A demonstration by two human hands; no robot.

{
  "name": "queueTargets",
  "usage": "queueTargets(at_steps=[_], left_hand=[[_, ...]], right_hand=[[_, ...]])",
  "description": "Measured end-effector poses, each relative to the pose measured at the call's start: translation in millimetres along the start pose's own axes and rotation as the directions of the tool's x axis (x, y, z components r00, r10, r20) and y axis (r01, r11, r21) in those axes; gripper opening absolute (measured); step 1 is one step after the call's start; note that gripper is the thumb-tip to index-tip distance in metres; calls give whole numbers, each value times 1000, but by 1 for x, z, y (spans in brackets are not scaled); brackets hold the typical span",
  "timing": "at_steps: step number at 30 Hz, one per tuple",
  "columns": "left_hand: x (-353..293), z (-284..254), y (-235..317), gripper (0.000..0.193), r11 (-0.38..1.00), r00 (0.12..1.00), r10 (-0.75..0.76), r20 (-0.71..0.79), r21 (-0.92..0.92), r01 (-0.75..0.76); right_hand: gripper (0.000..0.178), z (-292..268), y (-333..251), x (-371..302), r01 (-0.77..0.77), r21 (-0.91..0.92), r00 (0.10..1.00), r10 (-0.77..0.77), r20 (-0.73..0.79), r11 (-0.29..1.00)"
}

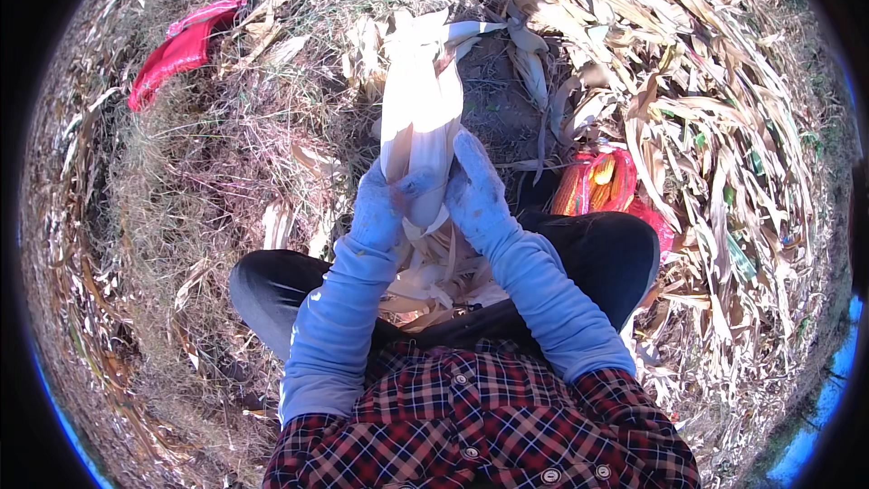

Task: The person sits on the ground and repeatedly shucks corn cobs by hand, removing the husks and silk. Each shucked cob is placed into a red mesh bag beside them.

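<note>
A corn ear in its pale, dry husk points away from me, held over my lap. My left hand, in a whitish glove, is closed on the husk's near left side. The gloved right hand grips the husk from the right, its fingers lying along it. Bright sunlight washes out the upper part of the husk, and the ear's kernels do not show. Loose husks lie between my legs, beneath the hands.
By my right knee stands a red mesh bag with yellow corn ears in it. A flat red bag lies at the far left. Dry corn stalks and leaves are heaped on the right, with dry grass to the left.
</note>
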State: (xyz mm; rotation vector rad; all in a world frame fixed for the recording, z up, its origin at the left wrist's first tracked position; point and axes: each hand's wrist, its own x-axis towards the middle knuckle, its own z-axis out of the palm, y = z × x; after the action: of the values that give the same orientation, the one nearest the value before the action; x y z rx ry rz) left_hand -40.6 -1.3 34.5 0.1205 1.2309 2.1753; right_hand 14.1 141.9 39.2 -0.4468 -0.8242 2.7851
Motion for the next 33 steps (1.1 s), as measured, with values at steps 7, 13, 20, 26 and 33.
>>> queueTargets(at_steps=[7, 13, 20, 26, 33], left_hand=[[-2, 2, -2, 46, 997, 999, -36, -34, 62, 38], [-2, 0, -9, 36, 1000, 997, -25, -70, 7, 25], [-1, -11, -16, 34, 1000, 1000, 6, -4, -24, -7], [-5, 3, -11, 35, 999, 996, -9, -84, -37, 6], [-6, 2, -8, 33, 998, 992, 56, -112, -27, -59]], right_hand=[[41, -7, -4, 3, -14, -23, 994, 12, -107, 1000], [43, 2, -6, 2, -10, -149, 996, -4, -91, 989], [43, -9, -13, 11, -42, -83, 990, 30, -136, 996], [37, -1, -15, 8, 49, -84, 973, -67, -221, 995], [40, -19, -16, 18, 48, -3, 964, -47, -261, 999]])
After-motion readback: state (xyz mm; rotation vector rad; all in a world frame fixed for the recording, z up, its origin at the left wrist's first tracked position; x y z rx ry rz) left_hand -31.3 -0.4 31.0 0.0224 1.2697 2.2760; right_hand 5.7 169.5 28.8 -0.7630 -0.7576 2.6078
